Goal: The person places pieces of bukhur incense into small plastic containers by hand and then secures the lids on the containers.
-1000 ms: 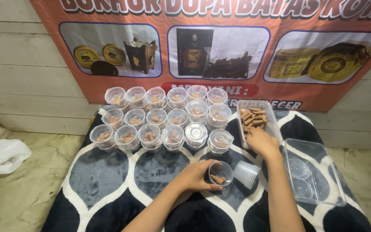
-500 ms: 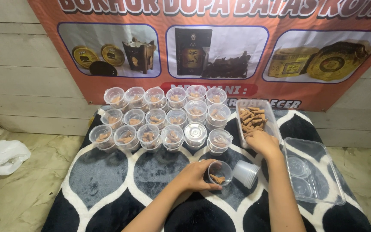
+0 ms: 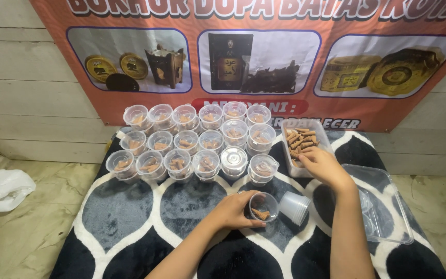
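I see my left hand [image 3: 233, 211] on the patterned rug [image 3: 130, 227], its fingers wrapped around a small clear cup [image 3: 263, 207] with a few brown cones inside. My right hand [image 3: 322, 164] sits at the edge of the tray [image 3: 302, 146] of cones, fingers curled together; whether they pinch a cone I cannot tell. An empty cup stack [image 3: 294, 207] lies just beside the held cup. Filled cups [image 3: 192, 144] stand in rows behind.

Grey plank wall [image 3: 21, 88], orange banner [image 3: 264, 57], marbled floor [image 3: 21, 243], patterned rug [image 3: 130, 222].
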